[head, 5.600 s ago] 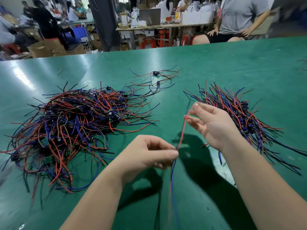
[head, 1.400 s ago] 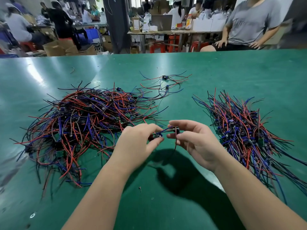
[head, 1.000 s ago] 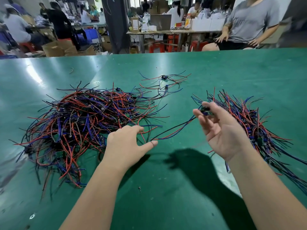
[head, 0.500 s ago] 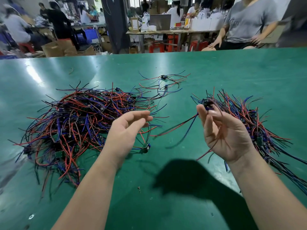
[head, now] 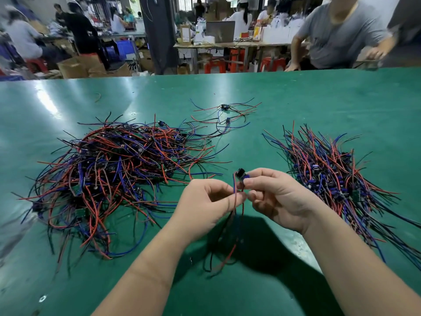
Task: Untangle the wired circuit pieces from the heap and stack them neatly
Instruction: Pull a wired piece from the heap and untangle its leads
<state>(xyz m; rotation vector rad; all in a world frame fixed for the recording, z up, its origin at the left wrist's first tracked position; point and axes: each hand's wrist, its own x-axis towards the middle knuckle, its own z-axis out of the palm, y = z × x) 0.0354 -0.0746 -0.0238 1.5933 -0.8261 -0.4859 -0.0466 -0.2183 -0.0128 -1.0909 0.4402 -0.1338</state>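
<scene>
Lower centre of frame | right hand grip pinching circuit piece; left hand grip pinching its leads just below | likely handling light, leads floppy and snag-prone; taking hold at the rigid body is looking best

Over the counter's near edge, the left hand and right hand pinch one circuit piece, its wires dangling. The heap lies toward the left edge, the stack toward the right.

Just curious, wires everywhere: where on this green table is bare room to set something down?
Bare: the green table beyond the neat stack of red, blue and black wired pieces at right, and beyond the tangled wire heap at left. Crowded: both piles.
</scene>
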